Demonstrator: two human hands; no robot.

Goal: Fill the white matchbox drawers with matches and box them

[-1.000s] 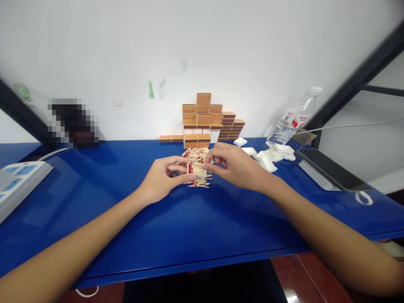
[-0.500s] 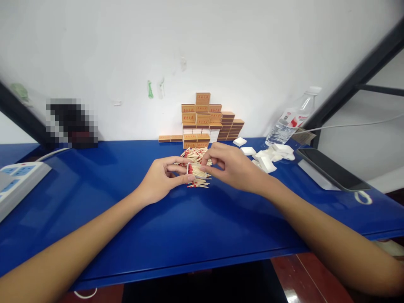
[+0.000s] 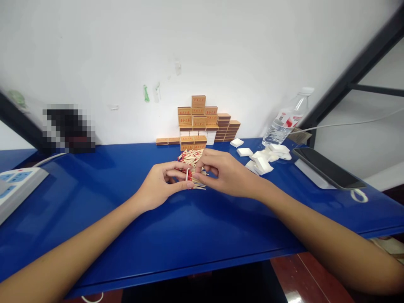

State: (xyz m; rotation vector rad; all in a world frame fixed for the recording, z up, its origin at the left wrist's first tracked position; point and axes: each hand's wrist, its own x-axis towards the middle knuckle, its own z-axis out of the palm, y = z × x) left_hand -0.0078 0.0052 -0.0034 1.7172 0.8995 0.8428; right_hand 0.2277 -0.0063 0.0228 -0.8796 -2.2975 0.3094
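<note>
My left hand (image 3: 158, 185) is closed around the end of a small white matchbox tray (image 3: 187, 174), thumb in front and fingers behind. Red-headed matches lie in the tray, heads toward the left hand. My right hand (image 3: 225, 172) is pinched at the tray's right side, with thumb and forefinger on the matches; the fingers partly cover the tray. Just behind both hands a loose heap of matches (image 3: 191, 157) lies on the blue table (image 3: 176, 240). Some matches also stick out beneath the tray.
Orange-brown matchboxes (image 3: 198, 122) stand stacked against the wall behind the heap. Several white trays (image 3: 261, 162) lie to the right, near a plastic water bottle (image 3: 285, 120). A phone (image 3: 330, 168) rests at far right, a power strip (image 3: 20, 189) at far left.
The right hand has moved left and slightly down over the tray, covering more of the matches. The left hand still holds the tray. The camera view has shifted slightly.
</note>
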